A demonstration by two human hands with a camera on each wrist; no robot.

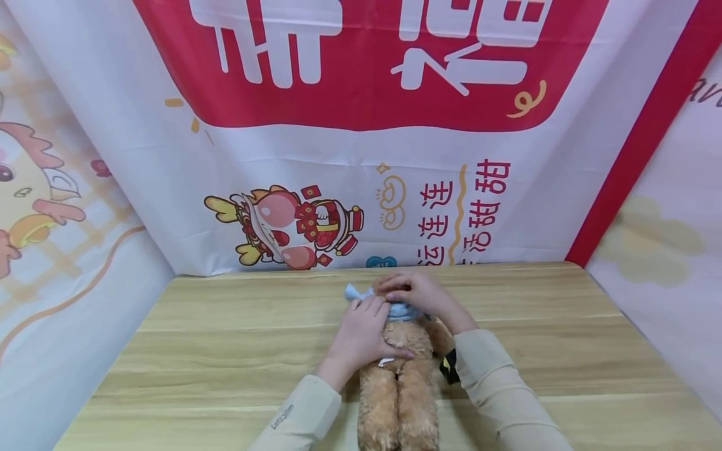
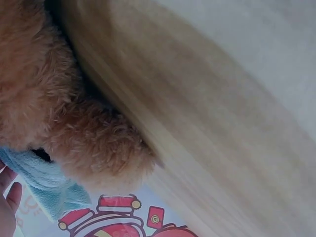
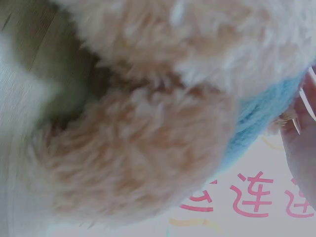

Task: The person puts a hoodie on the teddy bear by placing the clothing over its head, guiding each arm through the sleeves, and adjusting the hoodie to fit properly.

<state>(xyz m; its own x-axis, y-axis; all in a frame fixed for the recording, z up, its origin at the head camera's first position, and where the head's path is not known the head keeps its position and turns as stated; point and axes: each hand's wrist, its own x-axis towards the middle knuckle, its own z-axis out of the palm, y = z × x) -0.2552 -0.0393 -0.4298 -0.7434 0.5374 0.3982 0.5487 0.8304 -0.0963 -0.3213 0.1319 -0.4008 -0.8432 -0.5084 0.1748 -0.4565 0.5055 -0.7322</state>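
Note:
A shaggy brown plush toy (image 1: 397, 401) lies on the tabletop, its two legs toward the near edge. A light blue fluffy cloth (image 1: 403, 311) is wrapped around its upper end, with one end sticking out to the left. My right hand (image 1: 423, 293) pinches at this cloth from the far right, fingers bent in over it. Across the toy's left side rests my left hand (image 1: 366, 335), fingers bent at the cloth and thumb spread over the belly; its fingertips are hidden in the head view. The left wrist view shows fingertips (image 2: 14, 195) right beside the cloth (image 2: 47, 182).
The wood-grain table (image 1: 237, 351) reaches back to a white and red printed cloth backdrop (image 1: 361, 150). Printed white side panels (image 1: 665, 250) flank it. A small white tag (image 1: 386, 362) shows on the toy, below my left palm. A black and yellow strap (image 1: 449, 366) is at my right wrist.

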